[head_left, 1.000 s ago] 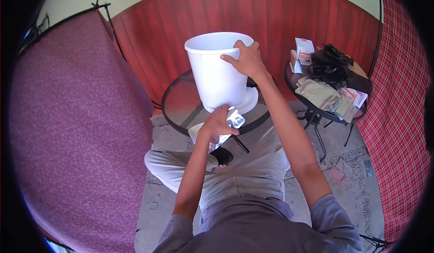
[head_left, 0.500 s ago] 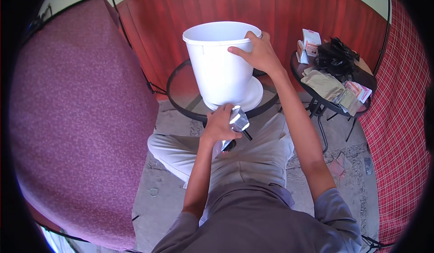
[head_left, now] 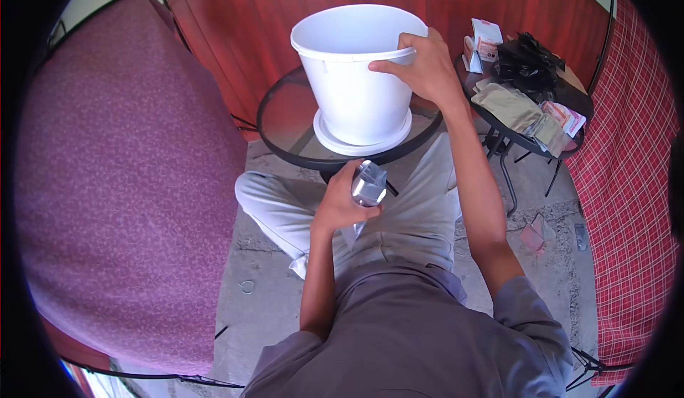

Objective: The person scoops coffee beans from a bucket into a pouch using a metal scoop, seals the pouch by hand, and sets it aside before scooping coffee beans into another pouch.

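Observation:
A large white bucket [head_left: 360, 99] stands upright over a round white lid [head_left: 328, 138] on the glass-topped table [head_left: 285, 120]. My right hand [head_left: 427, 67] grips the bucket's rim at its right side, thumb outside and fingers over the edge. In front of the table, my left hand [head_left: 345, 202] is wrapped round a shiny silver pouch [head_left: 370, 184], below the bucket and apart from it. The bucket's bottom is inside the lid's outline; its inside shows only white wall.
At the right, a second round table [head_left: 484, 106] bears black plastic bags [head_left: 527, 63], flat beige packets [head_left: 506, 106] and printed pouches [head_left: 486, 38]. Purple cloth [head_left: 135, 184] hangs at the left, red checked cloth [head_left: 634, 184] at the right. Small scraps [head_left: 532, 236] lie on the floor.
The bucket, held by my right hand, has shifted relative to the lid and now sits more centrally over it. My left hand has come away from the bucket's base, still holding the silver pouch.

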